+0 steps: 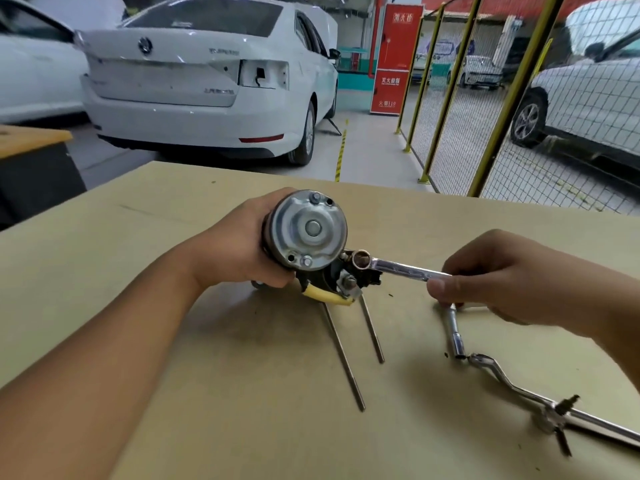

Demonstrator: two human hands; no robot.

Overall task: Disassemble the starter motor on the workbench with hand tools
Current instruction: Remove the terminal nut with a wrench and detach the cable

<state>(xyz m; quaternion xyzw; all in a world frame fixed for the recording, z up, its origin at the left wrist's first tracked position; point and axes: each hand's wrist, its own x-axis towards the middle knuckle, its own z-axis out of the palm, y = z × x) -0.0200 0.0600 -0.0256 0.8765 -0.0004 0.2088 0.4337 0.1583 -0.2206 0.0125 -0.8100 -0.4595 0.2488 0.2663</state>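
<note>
Starter motor (308, 230) sits lifted off the surface (242, 393) near the middle, end cap facing the camera, with the left hand (242, 247) wrapped around its body to steady it. Progress-wise I'd say this is early to middle: two long through bolts (344, 358) already lie loose on the surface right below the motor, so those look like they're out, but the end cap is in place and there are small screws visible on it. The terminal end is the current job, by the look of it. A ring spanner (398, 270) is seated over the copper-coloured stud (362, 259) on the solenoid side, and the right hand (485, 282) grips the spanner's handle with fingers curled round it. Just below that, a second nut holds a tab with a yellow-sleeved lead (325, 296), which looks connected. So what's left, as far as I can judge: terminal nuts, the lead, the solenoid, then the cap and everything inside. A socket on an extension (455, 334) and a cranked speed wrench (519, 389) lie on the surface to the right, near the right hand. White car (207, 74) and yellow mesh fence (467, 98) in the background.
</note>
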